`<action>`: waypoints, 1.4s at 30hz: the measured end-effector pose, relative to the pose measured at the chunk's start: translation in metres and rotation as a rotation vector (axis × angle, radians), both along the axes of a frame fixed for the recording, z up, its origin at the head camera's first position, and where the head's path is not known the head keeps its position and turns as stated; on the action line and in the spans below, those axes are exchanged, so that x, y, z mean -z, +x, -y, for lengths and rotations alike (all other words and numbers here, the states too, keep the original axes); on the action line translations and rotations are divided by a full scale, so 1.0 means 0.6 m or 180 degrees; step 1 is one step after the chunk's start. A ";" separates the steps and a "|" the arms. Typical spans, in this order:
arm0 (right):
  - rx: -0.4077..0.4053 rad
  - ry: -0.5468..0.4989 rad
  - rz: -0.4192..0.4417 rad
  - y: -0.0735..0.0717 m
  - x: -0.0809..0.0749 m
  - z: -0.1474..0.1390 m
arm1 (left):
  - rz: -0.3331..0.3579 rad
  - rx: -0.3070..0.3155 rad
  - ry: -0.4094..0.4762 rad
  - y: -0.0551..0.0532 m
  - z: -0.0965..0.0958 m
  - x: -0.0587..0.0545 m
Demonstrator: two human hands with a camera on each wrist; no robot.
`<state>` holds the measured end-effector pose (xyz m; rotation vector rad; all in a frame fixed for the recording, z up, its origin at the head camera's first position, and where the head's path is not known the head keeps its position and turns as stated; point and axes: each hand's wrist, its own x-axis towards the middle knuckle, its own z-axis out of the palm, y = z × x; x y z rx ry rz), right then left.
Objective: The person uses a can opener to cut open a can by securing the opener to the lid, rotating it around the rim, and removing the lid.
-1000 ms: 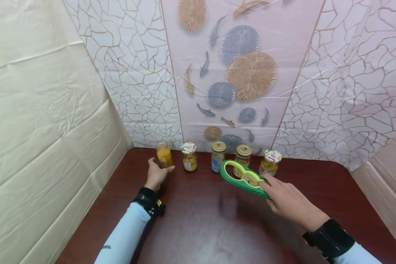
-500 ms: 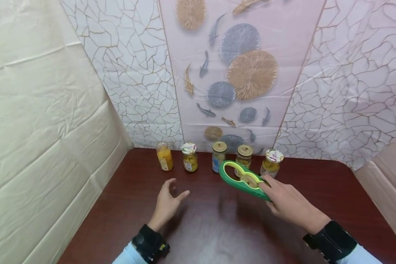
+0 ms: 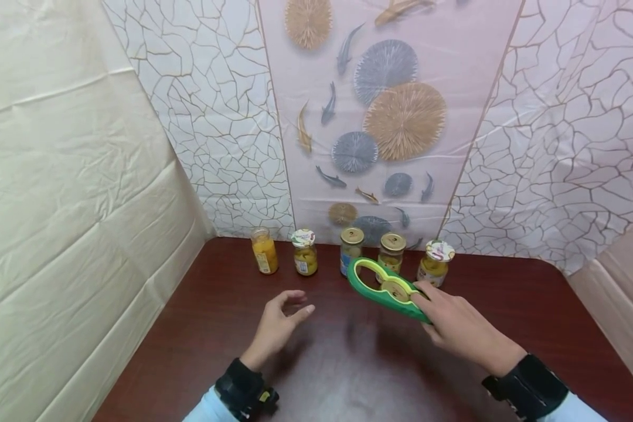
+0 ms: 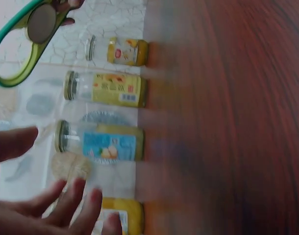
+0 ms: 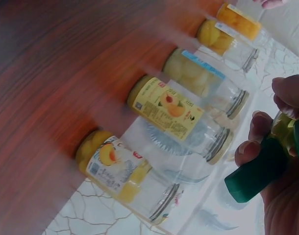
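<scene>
My right hand (image 3: 461, 325) grips one end of a green jar opener (image 3: 385, 302), held above the table in front of the right-hand jars. A gold lid (image 3: 394, 289) sits in one of the opener's rings. My left hand (image 3: 276, 325) holds nothing, its fingers loosely bent and thumb apart, in front of the two left jars. Farthest left stands a jar of orange fruit (image 3: 265, 258) with no lid visible on it. Beside it is a jar with a white patterned lid (image 3: 305, 258). In the left wrist view, the left fingers (image 4: 66, 208) partly cover a jar.
Farther right along the table's back stand a jar with a blue label (image 4: 110, 146), a gold-lidded peach jar (image 5: 166, 110) and another jar with a patterned lid (image 5: 115, 166). Behind them hangs a patterned cloth (image 3: 327, 176). The dark red table (image 3: 337, 375) spreads in front.
My left hand has let go of the leftmost jar and drawn back toward me, then slightly right. The right hand and jar opener have hardly moved.
</scene>
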<state>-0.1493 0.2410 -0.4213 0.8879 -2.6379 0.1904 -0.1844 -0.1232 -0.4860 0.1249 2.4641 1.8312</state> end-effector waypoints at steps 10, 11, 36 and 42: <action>-0.0384 -0.0181 -0.0018 0.009 -0.004 0.042 | 0.0035 0.1220 0.0184 0.016 -0.081 -0.021; -0.0401 -0.0180 -0.0003 0.010 -0.005 0.047 | 0.0109 0.1353 0.0299 0.020 -0.089 -0.026; -0.0450 -0.0269 0.0046 0.024 0.004 0.060 | 0.1166 0.2640 0.2315 0.038 -0.150 -0.048; -0.0506 -0.0224 -0.0211 0.020 0.001 0.061 | 0.1434 0.2606 0.2592 0.039 -0.152 -0.046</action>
